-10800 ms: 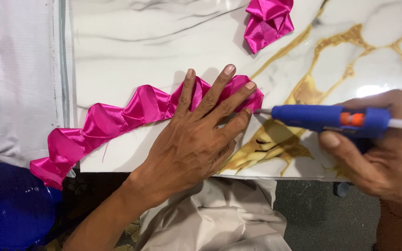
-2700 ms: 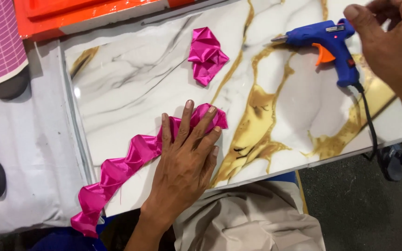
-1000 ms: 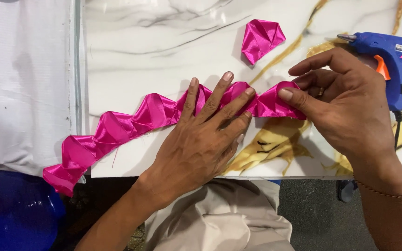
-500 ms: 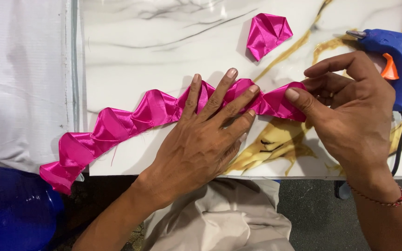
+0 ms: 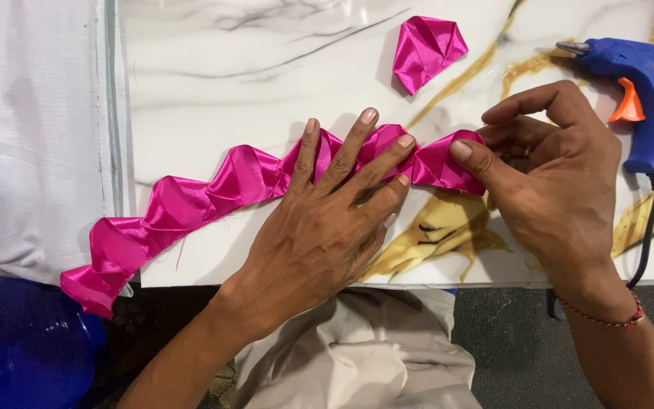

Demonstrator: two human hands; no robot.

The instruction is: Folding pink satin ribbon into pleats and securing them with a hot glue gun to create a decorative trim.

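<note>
Underneath, white-and-gold marble tabletop (image 5: pixel 266 68) meets white cloth (image 5: pixel 32 129).

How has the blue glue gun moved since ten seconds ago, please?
Yes. The right hand then held it over the marble table's near edge; the glue gun now lies unheld on the marble table, beyond that hand, near the loose folded ribbon piece.

We see a long strip of glossy magenta satin ribbon (image 5: pixel 213 189), folded into a chain of overlapping pointed pleats, lying flat and running diagonally. Its upper end sits under the spread fingers of our left hand (image 5: pixel 319 227), pressed down. Just past those fingertips, the last folded segment is pinched between thumb and fingers of our right hand (image 5: pixel 546 174). The strip's far lower end trails well away from both hands, hanging off the edge.
</note>
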